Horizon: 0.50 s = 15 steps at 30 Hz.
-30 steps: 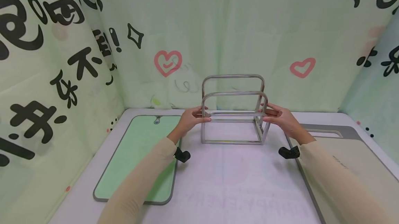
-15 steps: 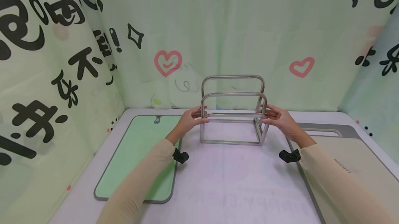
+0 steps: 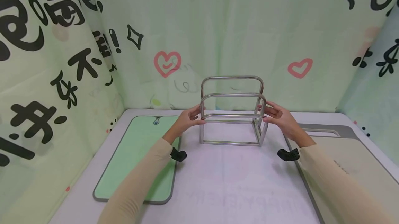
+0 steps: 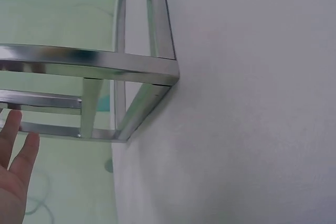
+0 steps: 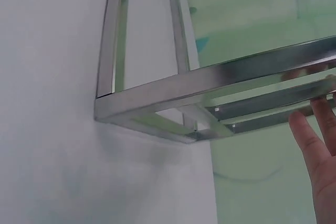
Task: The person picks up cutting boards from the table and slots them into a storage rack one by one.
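A silver metal rack point(image 3: 232, 115) with upright hoops stands at the back middle of the table. At its left end is my left hand point(image 3: 188, 118). The thumb tip overlaps the upright in front and the fingers lie loosely beside it. In the left wrist view two fairly straight fingers point(image 4: 23, 161) are by the rack's lower rails point(image 4: 52, 56). My right hand point(image 3: 282, 118) lightly holds the right-hand upright, with thumb in front and fingers behind. The right wrist view shows its fingers point(image 5: 310, 142) near the rails point(image 5: 210, 80). Wrist views cut off both thumbs.
A green cutting board point(image 3: 137, 161) with grey edging lies flat to the left, partly under the left sleeve point(image 3: 137, 179). On the right lies a larger beige board point(image 3: 358, 161) with a handle slot, partly covered by the right sleeve point(image 3: 336, 182). Printed curtains enclose the table point(image 3: 237, 182).
My left hand has slid slightly outward along the rack's left end, its thumb overlapping the frame less. The right thumb has eased outward a little. The rack stays in place.
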Each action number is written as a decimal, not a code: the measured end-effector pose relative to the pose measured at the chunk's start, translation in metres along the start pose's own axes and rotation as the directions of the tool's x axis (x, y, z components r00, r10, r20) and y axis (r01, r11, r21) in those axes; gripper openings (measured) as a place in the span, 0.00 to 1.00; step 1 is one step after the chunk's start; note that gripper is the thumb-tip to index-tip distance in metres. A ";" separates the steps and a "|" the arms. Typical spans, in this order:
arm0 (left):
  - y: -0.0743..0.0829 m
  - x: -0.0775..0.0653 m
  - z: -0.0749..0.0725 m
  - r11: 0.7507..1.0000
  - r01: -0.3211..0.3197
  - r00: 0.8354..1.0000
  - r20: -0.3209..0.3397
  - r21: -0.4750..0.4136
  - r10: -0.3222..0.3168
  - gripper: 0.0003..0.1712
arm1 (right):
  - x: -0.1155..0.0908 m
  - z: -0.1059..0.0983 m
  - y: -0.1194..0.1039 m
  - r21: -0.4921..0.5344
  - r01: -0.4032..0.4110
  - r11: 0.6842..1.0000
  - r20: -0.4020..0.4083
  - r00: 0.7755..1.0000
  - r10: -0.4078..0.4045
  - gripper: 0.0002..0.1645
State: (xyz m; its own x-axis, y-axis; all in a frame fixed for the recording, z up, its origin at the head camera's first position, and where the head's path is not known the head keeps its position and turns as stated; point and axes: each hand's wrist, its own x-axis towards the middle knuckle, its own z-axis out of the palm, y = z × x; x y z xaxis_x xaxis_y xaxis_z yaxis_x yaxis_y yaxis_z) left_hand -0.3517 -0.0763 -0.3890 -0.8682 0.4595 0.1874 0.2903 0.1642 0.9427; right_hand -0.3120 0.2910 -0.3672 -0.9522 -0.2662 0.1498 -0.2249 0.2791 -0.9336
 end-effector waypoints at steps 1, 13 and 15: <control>0.002 0.000 -0.001 1.000 -0.006 1.000 -0.001 0.004 0.006 0.41 | 0.001 -0.001 -0.002 0.026 0.026 0.999 -0.003 1.000 -0.026 0.44; 0.031 0.003 -0.021 0.997 -0.082 0.997 -0.002 -0.004 0.082 0.38 | 0.012 -0.004 -0.038 0.118 0.172 0.978 -0.024 0.985 -0.171 0.39; 0.036 0.003 -0.025 0.994 -0.110 0.994 0.003 0.001 0.110 0.37 | 0.015 -0.005 -0.043 0.143 0.195 0.970 -0.022 0.981 -0.194 0.38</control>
State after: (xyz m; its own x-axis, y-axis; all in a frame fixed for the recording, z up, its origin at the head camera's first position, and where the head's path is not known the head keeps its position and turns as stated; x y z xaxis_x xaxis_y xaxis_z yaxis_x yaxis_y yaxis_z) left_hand -0.3535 -0.0909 -0.3477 -0.8299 0.4774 0.2887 0.3842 0.1138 0.9162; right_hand -0.3176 0.2792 -0.3229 -0.8950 -0.2945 0.3351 -0.3744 0.0874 -0.9232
